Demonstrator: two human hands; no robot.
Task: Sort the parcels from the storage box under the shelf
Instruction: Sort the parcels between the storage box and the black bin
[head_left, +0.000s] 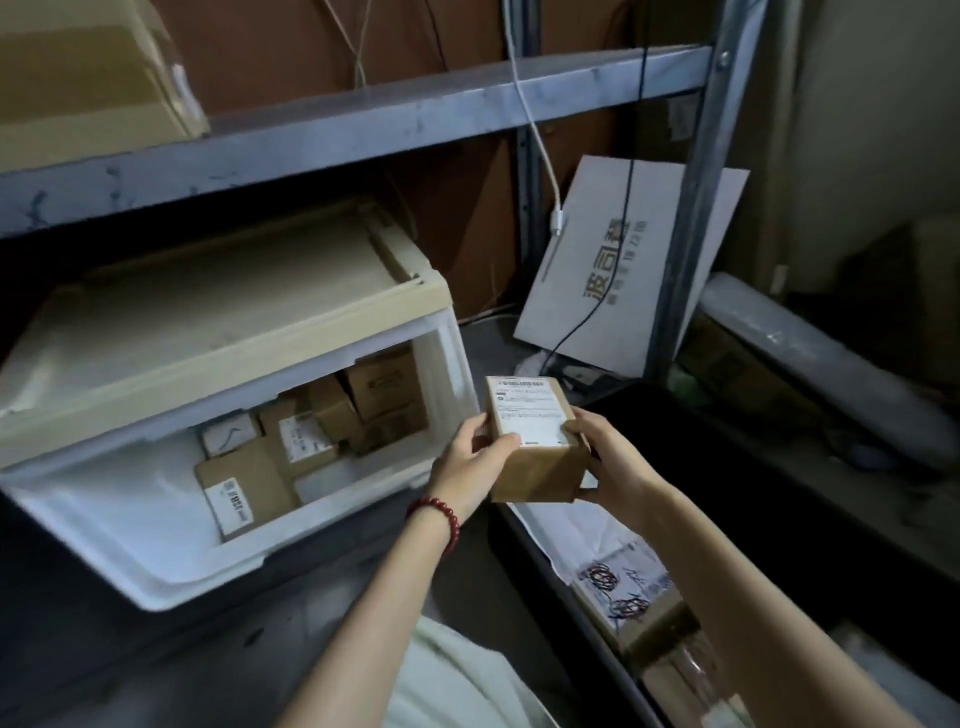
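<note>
- Currently parcel (535, 441) sits between both hands, label up, long axis away
- left hand (467, 462) thumb pinches label edge; right hand (608, 457) fingers curl round side
- storage box (156, 545) lies leftward

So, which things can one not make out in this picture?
- Head view: the print on the label of the held parcel is too small and blurred to read.
- Head view: the left hand and right hand cover the parcel's side edges, and its underside faces away.
- Head view: the rear of the storage box is hidden by its beige top and shadow.
- Head view: the cardboard box on the shelf is cut off by the frame's edge.
</note>
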